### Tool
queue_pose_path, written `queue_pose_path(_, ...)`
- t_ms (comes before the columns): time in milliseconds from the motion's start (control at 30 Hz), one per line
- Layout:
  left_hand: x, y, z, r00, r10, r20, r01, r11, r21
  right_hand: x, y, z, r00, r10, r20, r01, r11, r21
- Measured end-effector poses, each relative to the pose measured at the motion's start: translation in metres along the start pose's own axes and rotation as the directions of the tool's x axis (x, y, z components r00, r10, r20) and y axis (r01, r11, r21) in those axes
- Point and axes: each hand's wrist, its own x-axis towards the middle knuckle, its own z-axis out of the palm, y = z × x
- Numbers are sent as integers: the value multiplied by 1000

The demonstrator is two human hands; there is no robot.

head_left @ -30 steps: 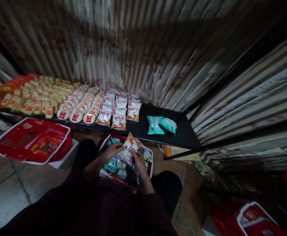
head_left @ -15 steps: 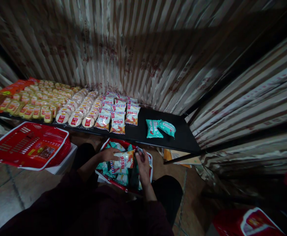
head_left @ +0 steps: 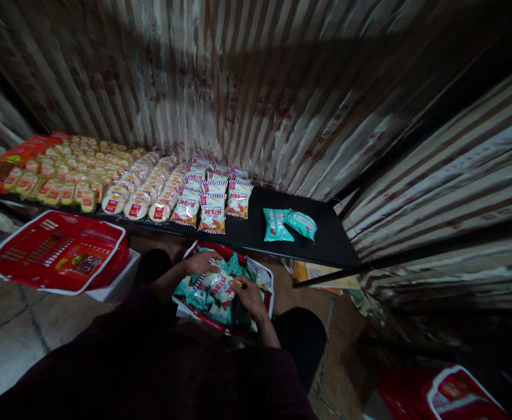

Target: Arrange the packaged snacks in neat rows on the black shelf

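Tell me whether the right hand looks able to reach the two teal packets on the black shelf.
Probably yes: nothing visible blocks the teal packets, though the right hand is occupied with a snack packet.

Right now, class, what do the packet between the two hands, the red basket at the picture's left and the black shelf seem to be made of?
Packet: probably thin, glossy plastic film; its surface wrinkles and catches light.
Red basket: likely moulded plastic, smooth; regular slots pierce its wall.
Black shelf: flat, nearly matt; painted metal or coated board, its even dark surface leaves that open.
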Motion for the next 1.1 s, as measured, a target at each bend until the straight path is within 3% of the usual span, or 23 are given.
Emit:
queue_pose_path(67, 2, -2, 4, 995, -62, -78, 46, 982, -182, -3, 4, 2, 997, 73, -20, -69, 985, 159)
queue_pose_path(167, 0, -3, 10, 972, -152, -181, 50, 881, -471, -6, 6, 5, 985, 161, -59, -126, 915, 384)
queue_pose_path(267, -6, 0, 15, 965, -178, -190, 22, 784, -621, -7, 2, 9, 980, 180, -90, -110, 854, 509)
queue_pose_path(533, -13, 17, 23, 970, -164, -177, -10, 706, -708, -9, -17, 16, 981, 159, -110, -67, 813, 578)
queue_pose_path(667, -10, 29, 24, 936, -216, -277, -43, 711, -702, -15, -23, 15, 980, 199, -26, -127, 719, 683)
queue_pose_path(800, -7, 38, 28, 917, -206, -341, -118, 676, -727, -22, -32, 16, 986, 140, 92, -162, 650, 743)
queue_pose_path(1100, -1, 42, 34, 852, -244, -464, -230, 621, -749, -24, -50, 13, 997, 63, 50, -80, 732, 676)
